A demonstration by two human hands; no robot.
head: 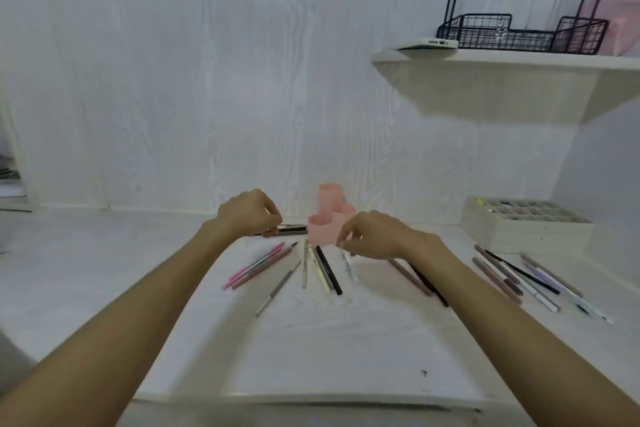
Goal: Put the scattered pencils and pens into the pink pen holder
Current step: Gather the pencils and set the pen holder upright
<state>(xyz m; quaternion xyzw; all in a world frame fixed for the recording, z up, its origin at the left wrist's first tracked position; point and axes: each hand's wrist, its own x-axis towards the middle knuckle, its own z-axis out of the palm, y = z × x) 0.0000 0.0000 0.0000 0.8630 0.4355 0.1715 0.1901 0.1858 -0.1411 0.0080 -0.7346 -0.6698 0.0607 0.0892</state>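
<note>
- Pens (322, 269) and pencils lie loose on the desk (311, 350), fanned out in front of the holder (327, 215), which stands near the back edge at the middle; a second bunch (526, 279) lies towards the right edge, below a white tray (519, 225).
- They should handle as light, stiff, thin sticks. Smooth barrels may roll or slip, so a pinch near the middle of a barrel looks safest, one or a few at a time.
- Holder looks like light plastic with joined tubes of uneven height; a careless push could tip or slide it, and nothing steadies it now.
- Left hand (251, 213) hovers just left of the holder, fingers curled round a dark pen (291, 229) held level, its tip pointing at the holder.
- Right hand (372, 236) is just in front of and right of the holder, fingertips bunched in a pinch over a pale pen (348, 265); whether it really grips this pen I cannot tell.
- Both forearms reach straight forward from the near edge, wrists slightly bent down.
</note>
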